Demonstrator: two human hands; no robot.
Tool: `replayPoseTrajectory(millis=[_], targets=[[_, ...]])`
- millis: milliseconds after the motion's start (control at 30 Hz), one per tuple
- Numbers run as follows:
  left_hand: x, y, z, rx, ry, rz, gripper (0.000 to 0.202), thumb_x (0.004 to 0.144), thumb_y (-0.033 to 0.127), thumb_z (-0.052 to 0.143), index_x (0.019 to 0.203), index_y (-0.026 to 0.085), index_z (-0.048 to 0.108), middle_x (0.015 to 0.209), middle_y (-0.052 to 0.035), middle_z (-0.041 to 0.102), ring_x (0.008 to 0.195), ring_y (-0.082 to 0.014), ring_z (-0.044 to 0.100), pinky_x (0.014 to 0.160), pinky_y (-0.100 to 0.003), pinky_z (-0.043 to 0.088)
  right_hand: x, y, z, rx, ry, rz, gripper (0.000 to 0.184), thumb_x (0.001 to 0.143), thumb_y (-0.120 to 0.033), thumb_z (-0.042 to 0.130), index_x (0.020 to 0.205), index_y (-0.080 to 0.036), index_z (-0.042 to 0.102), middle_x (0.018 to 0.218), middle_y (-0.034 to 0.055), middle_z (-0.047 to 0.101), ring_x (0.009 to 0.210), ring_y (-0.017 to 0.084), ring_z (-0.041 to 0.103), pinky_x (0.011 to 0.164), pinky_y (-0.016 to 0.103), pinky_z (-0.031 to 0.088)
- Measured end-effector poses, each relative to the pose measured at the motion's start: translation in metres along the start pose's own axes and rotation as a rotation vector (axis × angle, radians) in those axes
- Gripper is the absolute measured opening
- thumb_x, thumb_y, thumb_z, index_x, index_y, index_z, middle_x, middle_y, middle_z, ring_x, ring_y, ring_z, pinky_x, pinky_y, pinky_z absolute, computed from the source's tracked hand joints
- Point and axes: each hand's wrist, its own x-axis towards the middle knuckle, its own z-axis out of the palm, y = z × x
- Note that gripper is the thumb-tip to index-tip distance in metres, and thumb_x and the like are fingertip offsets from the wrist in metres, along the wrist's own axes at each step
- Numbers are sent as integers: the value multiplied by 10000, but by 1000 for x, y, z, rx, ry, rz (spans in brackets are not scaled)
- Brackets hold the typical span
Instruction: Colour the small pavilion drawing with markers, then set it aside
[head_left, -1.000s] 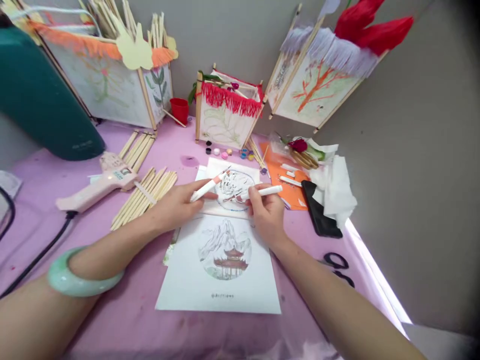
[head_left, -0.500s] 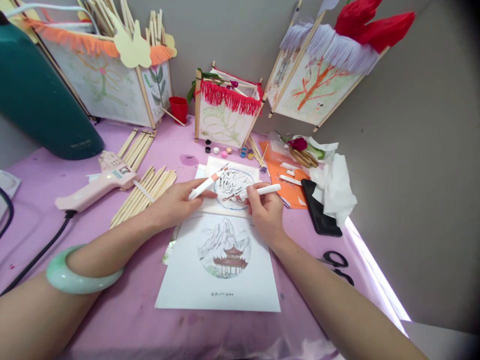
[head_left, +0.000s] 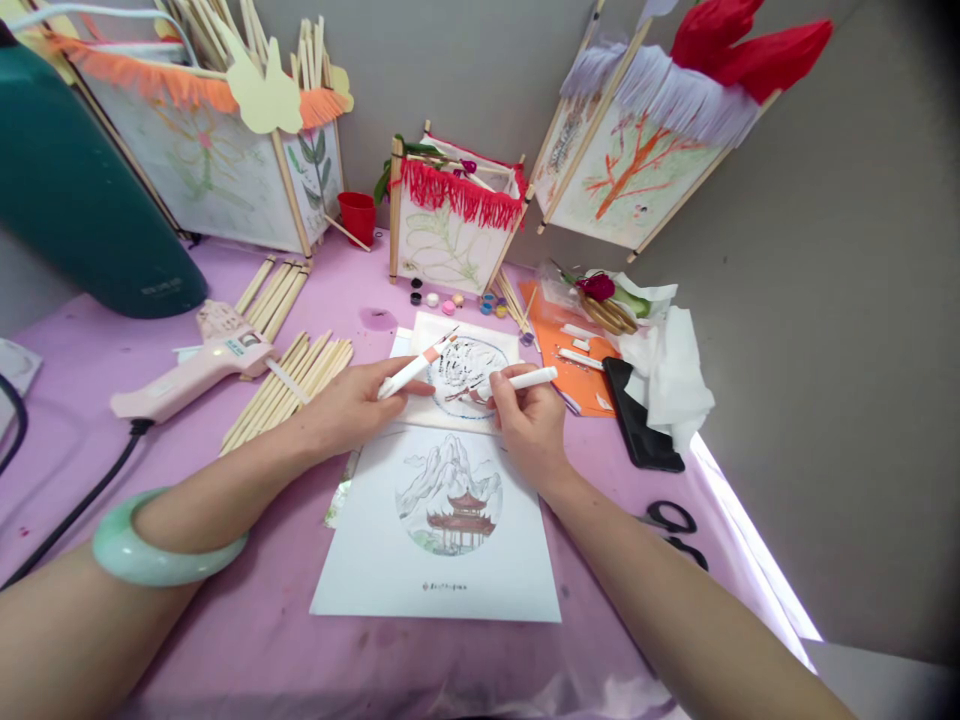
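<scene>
Right hand (head_left: 529, 420) pinches a white brush (head_left: 529, 380), left hand (head_left: 351, 405) a second brush (head_left: 407, 374); either slipping could smear the painting (head_left: 481, 358).

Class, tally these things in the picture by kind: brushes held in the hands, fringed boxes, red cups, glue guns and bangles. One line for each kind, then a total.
Held brushes: 2
Fringed boxes: 3
Red cup: 1
Glue gun: 1
Bangle: 1
Total: 8
</scene>
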Motion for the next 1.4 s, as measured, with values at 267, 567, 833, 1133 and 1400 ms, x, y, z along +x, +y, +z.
replayPoseTrajectory(millis=[267,567,833,1133,1400], targets=[[1,-2,0,8,-12,1,611,725,200,450,1334,252,451,1033,16,688,500,-90,427,465,-210,303,1,-1,0,-15,-4,2,195,848,-382,508,783,-198,499,639,-17,537,535,97,460,512,228,377],[1,-2,0,11,4,17,591,732,225,450,1322,249,469,1056,8,686,572,-119,503,486,-219,329,0,0,0,1,14,1,196,846,-391,510,793,-203,510,629,-19,533,526,101,462,501,226,377],[1,-2,0,-26,-13,-3,613,725,218,450,1336,258,444,1041,20,697,553,-114,495,479,-218,333,-1,-1,0,20,36,4,191,849,-390,509,798,-206,508,608,-26,523,523,104,469,506,231,385],[1,-1,0,-29,-20,-1,601,724,207,449,1323,258,461,1050,12,692,512,-97,451,463,-214,315,-1,0,0,7,44,-11,181,843,-385,515,812,-207,515,637,-19,536,534,108,470,508,232,380],[2,-3,0,-22,-21,17,598,720,230,441,1317,243,468,1047,-9,694,477,-90,419,456,-219,314,-1,0,1,-19,40,-32,173,847,-376,511,813,-206,514,658,-15,539,545,105,474,515,232,386]])
